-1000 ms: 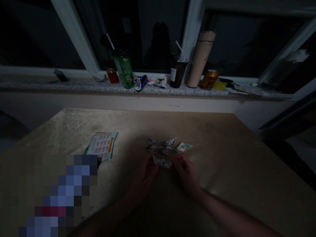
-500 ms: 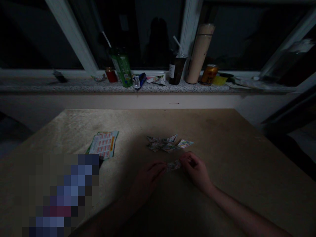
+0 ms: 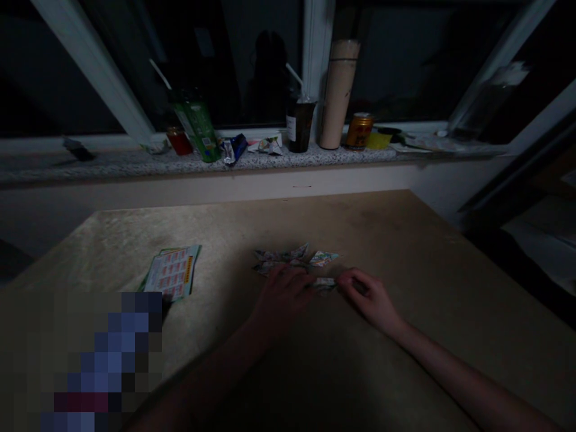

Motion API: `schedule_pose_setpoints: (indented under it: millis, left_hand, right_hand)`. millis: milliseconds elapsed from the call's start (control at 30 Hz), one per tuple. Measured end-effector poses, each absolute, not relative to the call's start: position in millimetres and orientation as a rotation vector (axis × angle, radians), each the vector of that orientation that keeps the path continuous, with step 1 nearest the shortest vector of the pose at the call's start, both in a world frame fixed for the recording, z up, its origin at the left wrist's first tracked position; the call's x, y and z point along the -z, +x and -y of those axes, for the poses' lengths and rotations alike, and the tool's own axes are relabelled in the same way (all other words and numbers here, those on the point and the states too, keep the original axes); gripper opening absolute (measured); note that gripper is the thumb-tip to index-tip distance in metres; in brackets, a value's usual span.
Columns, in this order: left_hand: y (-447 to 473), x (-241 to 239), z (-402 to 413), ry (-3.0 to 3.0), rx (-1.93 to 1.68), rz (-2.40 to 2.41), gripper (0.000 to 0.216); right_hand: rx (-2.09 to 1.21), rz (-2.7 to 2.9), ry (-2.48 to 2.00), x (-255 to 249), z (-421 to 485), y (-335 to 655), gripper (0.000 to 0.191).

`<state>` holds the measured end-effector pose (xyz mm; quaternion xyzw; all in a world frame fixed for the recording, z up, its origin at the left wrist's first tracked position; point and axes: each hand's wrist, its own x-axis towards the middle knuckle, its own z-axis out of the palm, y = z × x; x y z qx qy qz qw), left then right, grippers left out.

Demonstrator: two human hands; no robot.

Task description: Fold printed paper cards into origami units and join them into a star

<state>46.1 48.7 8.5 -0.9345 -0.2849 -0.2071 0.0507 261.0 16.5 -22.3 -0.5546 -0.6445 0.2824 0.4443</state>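
A small strip of folded printed paper (image 3: 326,282) spans the gap between my two hands, just above the table. My right hand (image 3: 371,300) pinches its right end between thumb and forefinger. At the left end, the fingers of my left hand (image 3: 283,297) reach over the strip and seem to grip it, though shadow blurs their tips. Beyond them lie several folded paper pieces (image 3: 294,253) of the same print, partly covered by my left fingers. A separate pointed piece (image 3: 323,258) rests to their right.
Flat printed sheets (image 3: 171,273) lie on the brown table (image 3: 216,225) at left, beside a blurred-out patch. Along the granite sill (image 3: 148,167) stand a green bottle (image 3: 200,132), a dark cup with a straw (image 3: 299,126), a tall beige flask (image 3: 339,96) and an orange can (image 3: 359,131).
Both hands and the strip have moved forward, closer to the other folded pieces. My left hand now covers part of those pieces. The whole view has shifted and tilted slightly.
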Motion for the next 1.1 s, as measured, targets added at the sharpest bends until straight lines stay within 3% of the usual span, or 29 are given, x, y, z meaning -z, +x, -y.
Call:
schedule_pose_setpoints:
  millis: [1100]
  left_hand:
    - [68, 8, -80, -2.642, 0.64, 1.007, 0.017]
  right_hand:
    - [-0.627, 1.602, -1.384, 28, -55, 271, 0.019]
